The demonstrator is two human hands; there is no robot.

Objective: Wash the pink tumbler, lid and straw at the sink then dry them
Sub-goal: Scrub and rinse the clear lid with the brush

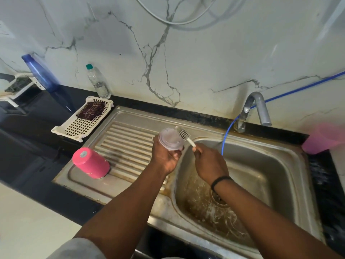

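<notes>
Holding one clear lid (170, 139) in the left hand (165, 157), grip curled round its rim, over the edge between drainboard and basin of the sink (291, 165). Clamping one white brush (184, 135) in the right hand (210, 163), bristles touching the lid at 1 o'clock. Lying at 9 o'clock on the drainboard: one pink tumbler (91, 162), its small mark unreadable. Standing at 11 o'clock on the dark surface (37, 116): two bottles, one blue (42, 73), one clear (98, 82), labels illegible.

Pink tumbler (91, 163): opaque, mouth down on the sink's ribbed draining board, base uppermost, leaning slightly.
Lid (170, 139): round, translucent, pale pink tint, held tilted above the board's edge, a white bristle brush (183, 134) against its face.
Straw: not seen.
</notes>
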